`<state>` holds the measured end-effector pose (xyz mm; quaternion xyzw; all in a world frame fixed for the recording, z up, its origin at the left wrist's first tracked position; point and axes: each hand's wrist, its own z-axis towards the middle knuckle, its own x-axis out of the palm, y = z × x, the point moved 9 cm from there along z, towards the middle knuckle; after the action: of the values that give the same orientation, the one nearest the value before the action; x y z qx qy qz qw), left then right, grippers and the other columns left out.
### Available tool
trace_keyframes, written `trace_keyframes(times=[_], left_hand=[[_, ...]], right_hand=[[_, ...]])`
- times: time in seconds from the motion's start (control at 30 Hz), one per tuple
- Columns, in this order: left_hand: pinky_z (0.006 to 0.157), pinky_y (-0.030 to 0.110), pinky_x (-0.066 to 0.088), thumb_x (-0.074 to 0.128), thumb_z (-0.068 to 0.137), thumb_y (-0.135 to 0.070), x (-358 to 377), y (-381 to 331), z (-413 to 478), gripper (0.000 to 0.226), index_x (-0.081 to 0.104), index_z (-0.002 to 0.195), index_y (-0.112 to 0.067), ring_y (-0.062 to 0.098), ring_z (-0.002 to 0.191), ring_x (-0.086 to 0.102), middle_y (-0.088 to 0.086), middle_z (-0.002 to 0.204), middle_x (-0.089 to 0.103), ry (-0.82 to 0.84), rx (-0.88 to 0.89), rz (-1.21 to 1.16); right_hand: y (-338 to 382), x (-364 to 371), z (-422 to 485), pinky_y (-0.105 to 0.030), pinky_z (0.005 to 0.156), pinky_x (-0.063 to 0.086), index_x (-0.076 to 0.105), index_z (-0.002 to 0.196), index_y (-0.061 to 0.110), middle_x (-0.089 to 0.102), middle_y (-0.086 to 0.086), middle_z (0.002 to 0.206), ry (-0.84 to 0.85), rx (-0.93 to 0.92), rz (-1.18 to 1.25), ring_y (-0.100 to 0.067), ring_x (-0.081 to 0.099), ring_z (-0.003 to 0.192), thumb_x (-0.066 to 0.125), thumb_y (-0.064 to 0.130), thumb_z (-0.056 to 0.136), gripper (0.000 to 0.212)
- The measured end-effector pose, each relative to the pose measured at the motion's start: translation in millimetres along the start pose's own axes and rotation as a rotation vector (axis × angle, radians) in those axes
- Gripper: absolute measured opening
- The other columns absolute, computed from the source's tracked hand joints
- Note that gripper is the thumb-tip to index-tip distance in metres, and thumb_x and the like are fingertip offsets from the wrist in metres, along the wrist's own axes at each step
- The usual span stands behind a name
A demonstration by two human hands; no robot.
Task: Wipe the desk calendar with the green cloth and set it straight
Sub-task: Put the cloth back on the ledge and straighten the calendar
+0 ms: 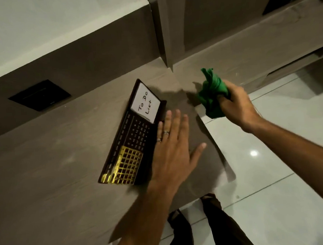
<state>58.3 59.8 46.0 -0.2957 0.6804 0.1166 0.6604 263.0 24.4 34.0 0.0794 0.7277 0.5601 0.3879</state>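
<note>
On the far left, a black square plate (40, 95) was set into the brown back panel above the desk (46, 167). The desk top was long and brown, with a wood look. Next came the desk calendar (131, 135), which lay on the desk near the middle. It was dark, with a white card at its top end that said "To Do List", rows of small numbers in the middle, and a shiny gold grid at its bottom end. It sat at a slant and not square to the desk edge, so it looked like it had not been set straight yet. Right beside it was the left hand (172, 150). That hand was open and flat with its fingers spread out, and it held nothing. It was at the right edge of the calendar, but whether it touched the calendar could not be told. Two rings showed on its fingers. Farther right, the right hand (235, 104) was closed tight around the green cloth (211, 94), which was all bunched up. The cloth was up in the air near the corner of the desk, well apart from the calendar. No wiping was going on at this moment. Whether any wiping had been done could not be told. Setting it straight looked like it was left to do. Below, dark trousers and shoes stood on the shiny white floor (273, 172).
</note>
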Motion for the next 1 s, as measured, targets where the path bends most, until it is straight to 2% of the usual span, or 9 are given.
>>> trace_keyframes(times=[0.07,0.17,0.3,0.4,0.53,0.7,0.8,0.9,1.0], left_hand=[[0.129,0.053,0.001,0.023,0.092,-0.08,44.2,5.1,7.7,0.1,-0.01,0.16,-0.015,0.031,0.156,-0.021,0.013,0.169,-0.018,0.159,-0.045,-0.008],[0.128,0.051,-0.009,0.018,0.085,-0.089,79.7,14.6,10.3,0.108,-0.015,0.159,-0.018,0.032,0.154,-0.026,0.012,0.168,-0.024,0.207,-0.104,-0.003],[0.126,0.051,-0.009,0.015,0.086,-0.089,85.4,15.2,8.3,0.107,-0.004,0.162,-0.017,0.033,0.158,-0.012,0.013,0.171,-0.01,0.109,-0.099,0.029],[0.125,0.051,-0.005,0.022,0.088,-0.085,81.7,14.0,8.8,0.104,0.002,0.163,-0.016,0.031,0.159,-0.007,0.013,0.173,-0.004,0.08,-0.093,0.029],[0.125,0.049,-0.008,0.026,0.089,-0.082,79.8,13.3,10.6,0.102,0.0,0.163,-0.018,0.026,0.159,-0.01,0.01,0.173,-0.006,0.073,-0.104,-0.009],[0.124,0.05,-0.006,0.027,0.089,-0.082,81.6,13.0,9.7,0.102,0.001,0.163,-0.015,0.027,0.159,-0.007,0.01,0.173,-0.004,0.084,-0.094,-0.013],[0.125,0.051,-0.003,0.03,0.089,-0.081,79.0,13.3,8.1,0.103,0.005,0.163,-0.014,0.029,0.16,-0.005,0.012,0.173,-0.001,0.061,-0.086,0.002],[0.128,0.053,0.006,0.033,0.091,-0.077,72.7,11.7,4.0,0.099,0.008,0.163,-0.013,0.03,0.16,-0.002,0.012,0.173,0.002,0.054,-0.091,-0.019],[0.127,0.051,0.021,0.046,0.094,-0.065,44.5,12.5,-5.0,0.091,0.016,0.159,-0.01,0.028,0.159,0.01,0.013,0.169,0.012,-0.057,-0.101,-0.087]], right_hand=[[-23.4,1.8,23.7,-0.019,0.085,0.048,0.056,0.133,0.025,0.063,0.007,0.116,-0.059,0.045,-0.098,-0.009,0.056,0.107,0.047,-0.006,0.09,0.054],[-28.9,18.4,58.6,-0.044,0.101,0.049,0.052,0.138,0.019,0.058,-0.006,0.133,-0.084,-0.077,-0.297,-0.023,0.053,0.121,0.051,-0.01,0.086,0.059],[-16.2,50.6,86.7,-0.056,0.104,0.041,0.043,0.145,0.017,0.046,-0.013,0.148,-0.049,-0.355,-0.627,-0.039,0.042,0.132,0.053,-0.003,0.084,0.064],[-21.6,74.0,93.7,-0.06,0.111,0.026,0.044,0.141,0.021,0.035,-0.013,0.156,0.079,-0.559,-0.864,-0.041,0.026,0.142,0.058,0.01,0.086,0.059],[-58.9,86.3,82.6,-0.059,0.116,0.018,0.046,0.139,0.021,0.03,-0.014,0.159,0.277,-0.574,-1.06,-0.039,0.021,0.147,0.063,0.005,0.078,0.065],[-48.6,84.1,77.4,-0.058,0.118,0.012,0.047,0.136,0.022,0.027,-0.009,0.161,0.277,-0.495,-1.02,-0.033,0.013,0.15,0.054,0.012,0.083,0.054],[-15.9,74.7,69.4,-0.058,0.119,0.013,0.05,0.13,0.015,0.034,-0.013,0.157,0.228,-0.495,-0.768,-0.033,0.017,0.149,0.056,0.006,0.081,0.05],[30.2,79.3,51.5,-0.05,0.116,0.028,0.041,0.141,0.014,0.038,-0.014,0.154,0.274,-0.48,-0.396,-0.027,0.03,0.144,0.056,0.008,0.078,0.065],[66.5,114.6,25.7,-0.03,0.113,0.029,0.021,0.154,0.02,0.034,-0.011,0.156,0.473,-0.507,-0.335,-0.023,0.035,0.14,0.064,0.017,0.076,0.089]])
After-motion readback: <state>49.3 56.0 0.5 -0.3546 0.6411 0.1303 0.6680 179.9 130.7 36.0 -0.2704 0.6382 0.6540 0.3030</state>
